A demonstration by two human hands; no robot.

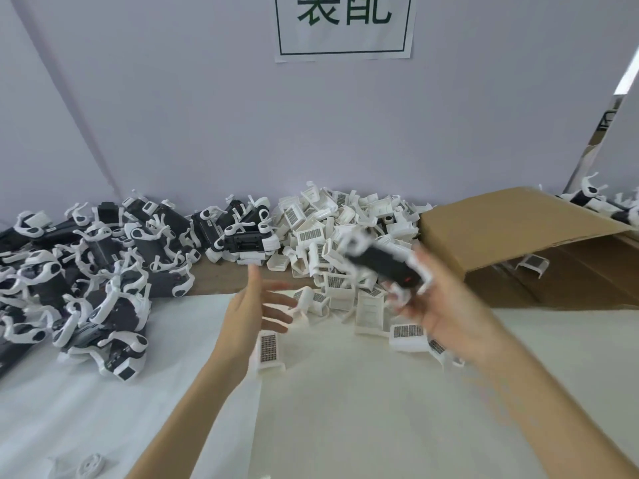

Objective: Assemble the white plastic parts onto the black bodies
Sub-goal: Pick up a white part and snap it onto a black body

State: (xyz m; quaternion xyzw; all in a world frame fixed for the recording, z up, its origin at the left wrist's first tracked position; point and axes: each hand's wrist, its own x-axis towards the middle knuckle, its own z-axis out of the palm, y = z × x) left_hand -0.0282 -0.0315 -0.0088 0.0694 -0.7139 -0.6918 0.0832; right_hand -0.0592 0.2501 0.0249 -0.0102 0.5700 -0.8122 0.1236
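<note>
My right hand (446, 305) grips a black body (383, 264) with white arms, held tilted above the pile of loose white plastic parts (345, 233); the body is blurred by motion. Left of it, my left hand (256, 305) hovers over the table with its fingers spread and straight, holding nothing. One white part with a dark grille (269, 350) lies on the white sheet just below my left hand. A big heap of black bodies with white parts on them (86, 271) fills the left side.
An open cardboard box (518, 243) lies on its side at the right, against the wall. A white sheet (345, 409) covers the near table. A small white round part (90, 466) lies at the bottom left. A paper sign (344, 25) hangs on the wall.
</note>
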